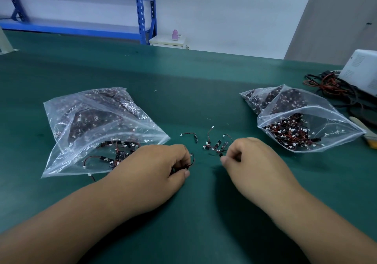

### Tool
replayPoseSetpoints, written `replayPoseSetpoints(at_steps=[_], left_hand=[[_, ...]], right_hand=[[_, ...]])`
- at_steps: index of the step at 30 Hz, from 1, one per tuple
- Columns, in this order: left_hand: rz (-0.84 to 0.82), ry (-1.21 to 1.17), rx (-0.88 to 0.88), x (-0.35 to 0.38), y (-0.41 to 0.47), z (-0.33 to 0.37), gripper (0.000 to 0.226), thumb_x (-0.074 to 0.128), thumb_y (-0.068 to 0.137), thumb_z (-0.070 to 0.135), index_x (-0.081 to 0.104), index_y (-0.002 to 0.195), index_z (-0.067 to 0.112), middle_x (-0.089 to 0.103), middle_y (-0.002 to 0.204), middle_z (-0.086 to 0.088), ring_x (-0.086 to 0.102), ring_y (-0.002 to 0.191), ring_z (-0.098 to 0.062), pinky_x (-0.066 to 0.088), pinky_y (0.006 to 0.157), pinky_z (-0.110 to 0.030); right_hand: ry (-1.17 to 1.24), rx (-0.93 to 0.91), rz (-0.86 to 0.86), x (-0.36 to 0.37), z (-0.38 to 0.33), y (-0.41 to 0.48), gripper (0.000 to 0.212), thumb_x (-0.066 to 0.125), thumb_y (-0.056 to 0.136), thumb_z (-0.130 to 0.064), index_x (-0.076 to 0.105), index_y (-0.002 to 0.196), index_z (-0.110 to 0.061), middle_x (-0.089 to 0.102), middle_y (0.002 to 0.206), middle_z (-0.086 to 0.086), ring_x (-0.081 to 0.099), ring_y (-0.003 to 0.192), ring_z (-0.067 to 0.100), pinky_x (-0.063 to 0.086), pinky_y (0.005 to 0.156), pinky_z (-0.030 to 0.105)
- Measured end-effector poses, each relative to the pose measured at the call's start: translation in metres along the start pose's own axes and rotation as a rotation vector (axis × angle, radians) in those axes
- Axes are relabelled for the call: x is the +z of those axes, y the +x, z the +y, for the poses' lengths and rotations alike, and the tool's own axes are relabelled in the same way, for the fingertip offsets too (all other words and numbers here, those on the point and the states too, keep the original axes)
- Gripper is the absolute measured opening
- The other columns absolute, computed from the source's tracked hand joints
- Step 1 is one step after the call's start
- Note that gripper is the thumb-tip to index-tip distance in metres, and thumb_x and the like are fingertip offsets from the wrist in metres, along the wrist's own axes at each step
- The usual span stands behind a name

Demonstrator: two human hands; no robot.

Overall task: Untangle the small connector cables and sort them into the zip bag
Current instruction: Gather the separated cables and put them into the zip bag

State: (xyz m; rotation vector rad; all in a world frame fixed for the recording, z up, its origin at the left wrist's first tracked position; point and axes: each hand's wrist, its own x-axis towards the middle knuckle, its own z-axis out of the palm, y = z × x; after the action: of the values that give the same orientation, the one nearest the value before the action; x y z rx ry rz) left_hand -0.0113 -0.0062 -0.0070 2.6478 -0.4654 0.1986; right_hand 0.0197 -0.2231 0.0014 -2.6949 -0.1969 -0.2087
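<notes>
Red-and-black cables [216, 145] lie in a small loose heap on the green mat [183, 84], between my hands. My left hand [155, 168] curls around a looped cable [191, 160]; my right hand [253, 161] pinches the black end of a second cable [220, 155]. A clear left bag [98, 129] and right bag [306, 121] flank them, both holding cables.

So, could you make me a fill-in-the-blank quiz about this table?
The table mat is ____ in colour.
The loose cables lie ____ the left bag and the right bag.
The left hand grips one small ____.
Missing words: green; between; cable.
</notes>
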Motion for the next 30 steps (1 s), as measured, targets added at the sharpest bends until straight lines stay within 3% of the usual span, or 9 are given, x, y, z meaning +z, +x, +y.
replayPoseSetpoints(at_steps=[4, 7, 12, 19, 24, 30], left_hand=[[-0.001, 0.003, -0.002, 0.001, 0.0, -0.001, 0.01, 0.059, 0.088, 0.044, 0.051, 0.093, 0.039, 0.06, 0.081, 0.023, 0.053, 0.083, 0.003, 0.038, 0.064, -0.012], [0.005, 0.01, 0.003, 0.001, 0.0, -0.001, 0.012, 0.058, 0.088, 0.047, 0.052, 0.092, 0.037, 0.059, 0.08, 0.023, 0.053, 0.083, 0.004, 0.04, 0.065, -0.013], [0.001, 0.035, 0.029, 0.001, 0.0, -0.001, 0.015, 0.056, 0.089, 0.048, 0.052, 0.087, 0.034, 0.057, 0.077, 0.02, 0.052, 0.079, 0.0, 0.04, 0.067, -0.017], [-0.011, 0.041, 0.032, 0.001, 0.001, 0.0, 0.015, 0.057, 0.089, 0.048, 0.05, 0.086, 0.036, 0.056, 0.076, 0.018, 0.052, 0.078, 0.0, 0.036, 0.064, -0.016], [-0.008, 0.04, 0.028, 0.002, 0.001, -0.001, 0.015, 0.057, 0.089, 0.049, 0.051, 0.088, 0.035, 0.057, 0.077, 0.019, 0.052, 0.077, 0.0, 0.041, 0.066, -0.018], [-0.015, 0.039, 0.031, 0.002, 0.001, 0.0, 0.012, 0.056, 0.09, 0.047, 0.053, 0.09, 0.036, 0.057, 0.079, 0.02, 0.052, 0.08, 0.0, 0.042, 0.069, -0.019]], right_hand=[[0.095, 0.062, -0.013, 0.006, 0.011, 0.011, 0.02, 0.066, 0.087, -0.041, 0.061, 0.071, -0.029, 0.057, 0.082, -0.01, 0.057, 0.073, 0.008, 0.048, 0.068, 0.032], [0.13, 0.076, -0.001, 0.004, 0.02, 0.018, 0.017, 0.063, 0.085, -0.022, 0.061, 0.072, -0.032, 0.058, 0.084, -0.009, 0.057, 0.071, 0.009, 0.047, 0.065, 0.031], [0.124, 0.027, -0.049, 0.004, 0.024, 0.02, 0.03, 0.062, 0.079, -0.009, 0.06, 0.073, -0.038, 0.056, 0.088, -0.012, 0.055, 0.078, 0.003, 0.05, 0.076, 0.032], [0.051, -0.003, -0.057, 0.007, 0.026, 0.022, 0.012, 0.067, 0.081, -0.024, 0.061, 0.073, -0.031, 0.057, 0.085, -0.011, 0.057, 0.08, 0.008, 0.052, 0.077, 0.035], [-0.041, 0.029, -0.033, 0.009, 0.029, 0.022, 0.022, 0.066, 0.084, -0.043, 0.057, 0.07, -0.028, 0.053, 0.083, -0.011, 0.055, 0.076, 0.009, 0.049, 0.072, 0.033], [-0.017, 0.016, 0.014, 0.009, 0.028, 0.021, 0.027, 0.067, 0.085, -0.046, 0.056, 0.069, -0.027, 0.052, 0.082, -0.01, 0.055, 0.074, 0.008, 0.05, 0.071, 0.034]])
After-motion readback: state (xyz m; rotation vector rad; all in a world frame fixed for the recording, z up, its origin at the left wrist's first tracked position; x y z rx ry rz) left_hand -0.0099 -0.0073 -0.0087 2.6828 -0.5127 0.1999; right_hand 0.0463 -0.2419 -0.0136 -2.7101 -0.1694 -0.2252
